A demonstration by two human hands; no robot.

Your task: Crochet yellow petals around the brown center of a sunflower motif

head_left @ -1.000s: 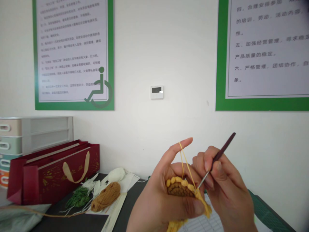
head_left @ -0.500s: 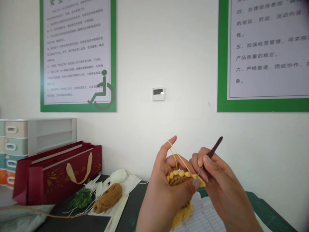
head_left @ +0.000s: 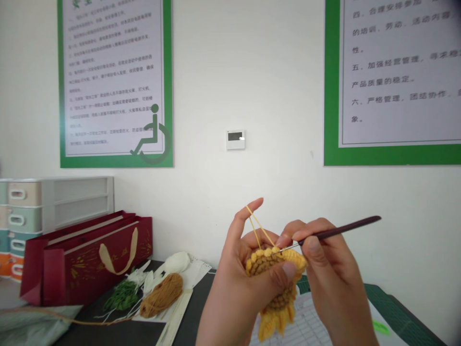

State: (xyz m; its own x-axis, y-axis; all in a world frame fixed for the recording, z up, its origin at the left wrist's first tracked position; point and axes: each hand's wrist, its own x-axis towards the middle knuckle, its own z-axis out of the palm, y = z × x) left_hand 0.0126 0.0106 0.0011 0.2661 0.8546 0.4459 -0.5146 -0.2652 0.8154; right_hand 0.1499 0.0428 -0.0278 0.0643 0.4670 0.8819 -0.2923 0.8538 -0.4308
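My left hand [head_left: 248, 283] pinches a round crochet piece [head_left: 279, 302] with a brown centre and yellow edging, its thumb lying across the front. Yellow yarn [head_left: 261, 225] loops over the raised left index finger and runs down to the top edge of the piece. In my right hand [head_left: 331, 269] is a crochet hook [head_left: 345, 228] with a dark handle, gripped between thumb and fingers and pointing left. The metal tip touches the piece's upper yellow edge; whether it passes through a stitch is too small to tell.
Left on the dark table [head_left: 118, 334] lie brown yarn [head_left: 162, 294], green yarn [head_left: 123, 295] and white yarn [head_left: 176, 263]. Red gift bags [head_left: 97, 254] stand before drawers [head_left: 27, 218]. Printed paper [head_left: 311, 322] and a green mat [head_left: 403, 317] lie beneath my hands.
The hook has swung from steep to nearly level, its handle now reaching right. My right hand has turned with it, and more of the crochet piece shows.
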